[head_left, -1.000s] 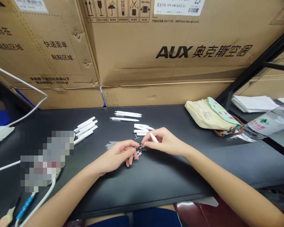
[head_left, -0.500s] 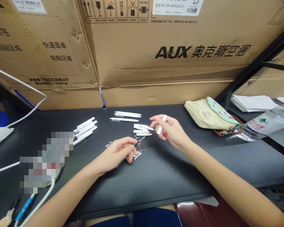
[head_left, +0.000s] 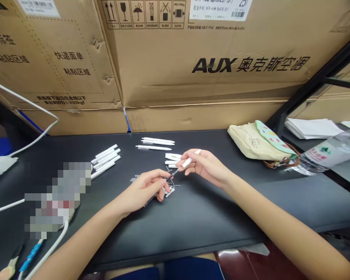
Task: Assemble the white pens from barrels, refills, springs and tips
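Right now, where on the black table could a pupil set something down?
Bare: the black table between the left forearm and right forearm, toward its near edge; also between the right forearm and the cream pouch. Crowded: around the left hand and right hand, with small white parts and white pen pieces close by.

Pouch (head_left: 245, 142) on tbl (head_left: 192, 225) btwn pens (head_left: 153, 147) & btl (head_left: 323, 152), boxes (head_left: 163, 70) behind.

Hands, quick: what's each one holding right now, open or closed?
Left hand: closed on a thin dark pen refill.
Right hand: closed, thumb and fingers pinching a white pen part.
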### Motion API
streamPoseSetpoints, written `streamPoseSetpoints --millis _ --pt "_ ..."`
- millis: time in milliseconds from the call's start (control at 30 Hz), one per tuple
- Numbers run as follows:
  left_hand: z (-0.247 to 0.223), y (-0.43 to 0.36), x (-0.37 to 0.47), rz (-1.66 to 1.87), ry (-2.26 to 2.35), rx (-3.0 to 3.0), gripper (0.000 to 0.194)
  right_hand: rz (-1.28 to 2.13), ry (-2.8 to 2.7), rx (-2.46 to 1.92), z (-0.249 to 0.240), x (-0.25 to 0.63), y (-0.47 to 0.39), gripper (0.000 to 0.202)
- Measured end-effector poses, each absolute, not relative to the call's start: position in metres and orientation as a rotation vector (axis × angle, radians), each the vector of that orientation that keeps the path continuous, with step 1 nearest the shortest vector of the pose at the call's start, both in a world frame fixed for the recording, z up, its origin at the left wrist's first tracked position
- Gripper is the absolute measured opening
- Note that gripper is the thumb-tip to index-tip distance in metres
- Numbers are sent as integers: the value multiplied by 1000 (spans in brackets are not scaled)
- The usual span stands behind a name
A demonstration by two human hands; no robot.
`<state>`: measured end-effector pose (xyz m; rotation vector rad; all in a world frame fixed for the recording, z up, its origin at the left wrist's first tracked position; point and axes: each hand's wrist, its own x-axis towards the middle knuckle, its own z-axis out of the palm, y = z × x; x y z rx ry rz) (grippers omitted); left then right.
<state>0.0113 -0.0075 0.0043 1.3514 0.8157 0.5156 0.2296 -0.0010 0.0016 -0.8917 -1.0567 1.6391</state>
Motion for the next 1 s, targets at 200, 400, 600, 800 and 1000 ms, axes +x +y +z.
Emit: streamPoseSetpoints --millis 200,400,600,800,1000 --pt "5 -8 11 508 817 1351 35 1593 -1047 -938 -2 228 0 28" --pt "6 -9 12 504 820 1355 33 1540 -1057 -957 -5 224 -3 28" --pt "6 -9 12 478 842 1387 30 1530 -1069 -1011 -5 216 -7 32" --pt "3 -9 12 483 834 1412 29 1542 -1034 -1013 -6 216 -7 35" --pt "4 -9 12 468 836 1419 30 1551 -998 -1035 -5 215 -6 40"
